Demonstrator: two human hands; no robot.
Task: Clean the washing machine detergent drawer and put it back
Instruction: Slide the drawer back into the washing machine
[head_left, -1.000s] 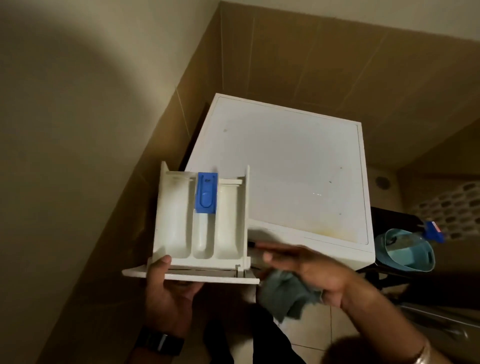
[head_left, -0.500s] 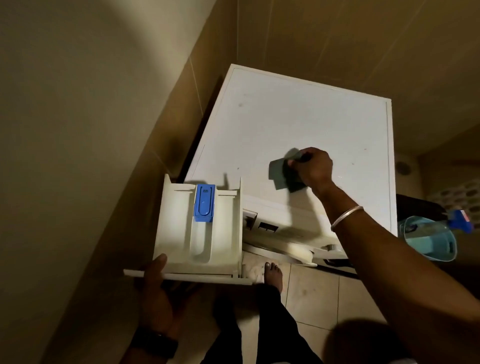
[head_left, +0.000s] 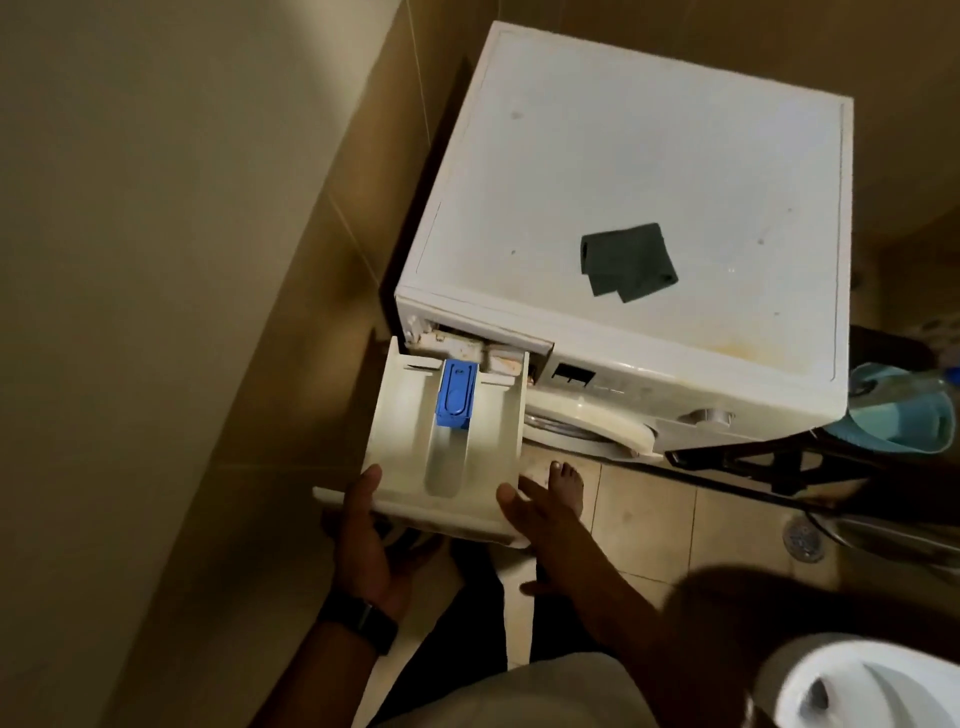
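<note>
The white detergent drawer (head_left: 410, 441), with a blue insert (head_left: 456, 396) in its middle channel, is held level in front of the open drawer slot (head_left: 467, 345) at the washing machine's (head_left: 649, 171) top left front. Its far end sits right at the slot's mouth. My left hand (head_left: 366, 540) grips the drawer's front panel from the left, thumb on top. My right hand (head_left: 535, 512) rests against the panel's right end with fingers spread. A dark folded cloth (head_left: 626, 262) lies on the machine's lid, free of both hands.
A tiled wall (head_left: 234, 312) runs close along the machine's left side. A light blue tub (head_left: 898, 415) stands to the right of the machine. A floor drain (head_left: 804, 540) and a white toilet rim (head_left: 857, 686) are at lower right. My bare foot (head_left: 566, 483) is under the machine door.
My right hand left the cloth on the machine's lid and came down to the drawer's right front corner. The drawer moved from the left of the machine up to the slot's mouth.
</note>
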